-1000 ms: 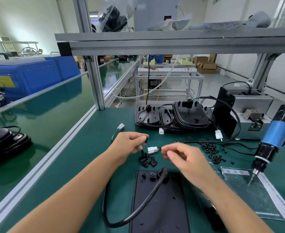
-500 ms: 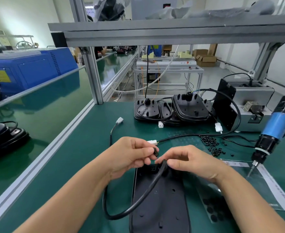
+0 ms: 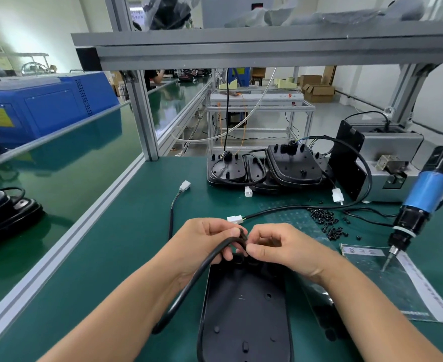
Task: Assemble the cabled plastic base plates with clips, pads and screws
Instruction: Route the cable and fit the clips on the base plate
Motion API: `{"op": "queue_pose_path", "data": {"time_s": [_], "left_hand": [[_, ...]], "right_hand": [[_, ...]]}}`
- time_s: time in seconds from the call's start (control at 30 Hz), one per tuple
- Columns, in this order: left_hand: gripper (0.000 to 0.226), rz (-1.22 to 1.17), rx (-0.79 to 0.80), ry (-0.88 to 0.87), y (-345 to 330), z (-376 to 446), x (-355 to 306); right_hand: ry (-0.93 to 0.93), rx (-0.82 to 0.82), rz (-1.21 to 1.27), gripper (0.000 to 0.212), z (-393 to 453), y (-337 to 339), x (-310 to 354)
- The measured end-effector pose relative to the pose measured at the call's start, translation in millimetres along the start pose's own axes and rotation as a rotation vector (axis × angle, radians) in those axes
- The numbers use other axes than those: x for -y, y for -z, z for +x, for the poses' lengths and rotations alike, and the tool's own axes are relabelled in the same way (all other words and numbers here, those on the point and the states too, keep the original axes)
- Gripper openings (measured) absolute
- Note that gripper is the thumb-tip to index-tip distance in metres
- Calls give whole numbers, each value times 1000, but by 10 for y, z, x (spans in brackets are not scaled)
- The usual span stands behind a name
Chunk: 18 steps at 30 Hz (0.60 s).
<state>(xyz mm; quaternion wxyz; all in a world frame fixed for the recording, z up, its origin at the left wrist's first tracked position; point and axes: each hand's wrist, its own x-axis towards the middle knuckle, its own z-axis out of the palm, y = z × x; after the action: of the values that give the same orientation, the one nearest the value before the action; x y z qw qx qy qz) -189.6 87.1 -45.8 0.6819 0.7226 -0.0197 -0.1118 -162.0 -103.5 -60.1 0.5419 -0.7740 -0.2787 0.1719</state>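
A black plastic base plate [image 3: 244,309] lies flat on the green mat right in front of me. Its thick black cable [image 3: 189,286] loops off to the left and rises to the plate's far end. My left hand [image 3: 204,241] grips the cable there, fingers curled round it. My right hand [image 3: 280,246] pinches a small black clip on the cable against the left fingers. The clip is mostly hidden between my fingers. A white connector [image 3: 234,219] lies just beyond my hands.
A pile of black screws [image 3: 324,220] lies to the right. A blue electric screwdriver [image 3: 418,205] hangs over a plastic bag [image 3: 398,283]. Stacked cabled base plates [image 3: 267,171] sit at the back, next to a grey machine [image 3: 390,163]. Another cable with a white plug [image 3: 184,185] lies at the left.
Both hands came back toward me from the clip pile to the plate's far end. The cable has been lifted and is now held between them with the clip.
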Motion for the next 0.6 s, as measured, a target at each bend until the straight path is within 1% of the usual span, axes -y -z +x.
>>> {"op": "queue_pose_path", "data": {"time_s": [0.07,0.2,0.37,0.43,0.6], "left_hand": [[25,11,16,-2,11,8,-1],[18,111,83,-25,85,22,-37],[13,99,89,-7,146,75,-78],[14,122,122,-14,147,74,-100],[21,263,213,-27,164,20,-159]], "right_hand": [[3,-14,1,10,3,-12,11],[11,-36,-30,14,-4,-33,9],[12,-59,-80,19,-27,-63,36],[3,-72,-86,19,-35,-70,43],[-17,-87,-105,13,-44,-81,58]]}}
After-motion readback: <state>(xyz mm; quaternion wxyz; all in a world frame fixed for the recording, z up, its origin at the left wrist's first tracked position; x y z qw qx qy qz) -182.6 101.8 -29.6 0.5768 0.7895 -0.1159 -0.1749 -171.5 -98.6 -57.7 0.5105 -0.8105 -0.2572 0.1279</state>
